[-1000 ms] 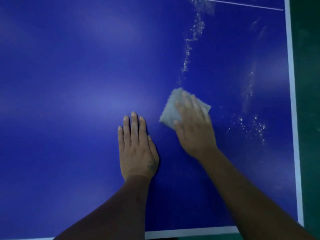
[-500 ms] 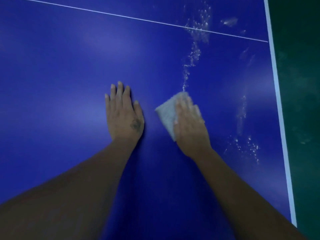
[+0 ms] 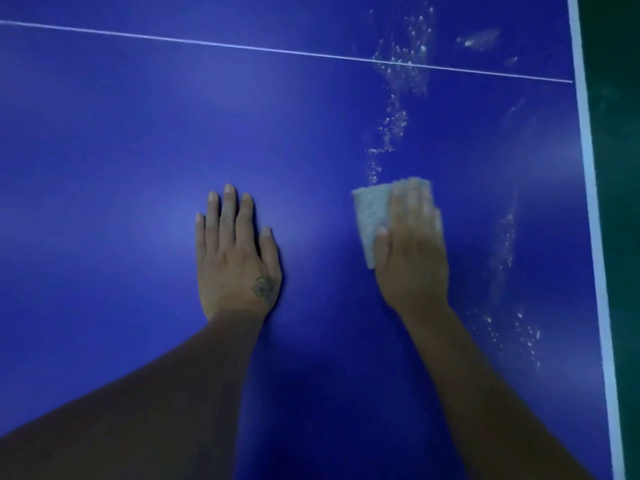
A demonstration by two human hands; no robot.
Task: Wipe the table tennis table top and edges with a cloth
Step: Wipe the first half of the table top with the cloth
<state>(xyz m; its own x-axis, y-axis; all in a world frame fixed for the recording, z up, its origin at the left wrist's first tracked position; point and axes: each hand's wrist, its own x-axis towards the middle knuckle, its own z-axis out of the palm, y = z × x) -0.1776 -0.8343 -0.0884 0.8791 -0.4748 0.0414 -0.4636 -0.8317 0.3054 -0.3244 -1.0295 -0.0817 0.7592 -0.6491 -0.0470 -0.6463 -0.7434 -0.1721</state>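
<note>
The blue table tennis table top (image 3: pixel 121 150) fills the view. My left hand (image 3: pixel 235 258) lies flat on it, fingers straight and pointing away from me. To its right, my right hand (image 3: pixel 412 251) presses flat on a folded pale cloth (image 3: pixel 370 216), whose left part shows beside my thumb. The hand is blurred by motion. A trail of white droplets or dust (image 3: pixel 391 126) runs up the table from the cloth. More white specks (image 3: pixel 509 327) lie to the right of my right forearm.
A thin white centre line (image 3: pixel 207 45) crosses the table top at the far side. The white edge stripe (image 3: pixel 588 168) runs down the right side, with dark green floor (image 3: pixel 620 202) beyond it.
Both hands have slid away from me across the table. The right hand with the cloth has moved to the right, away from the left hand. The near table edge has left the view.
</note>
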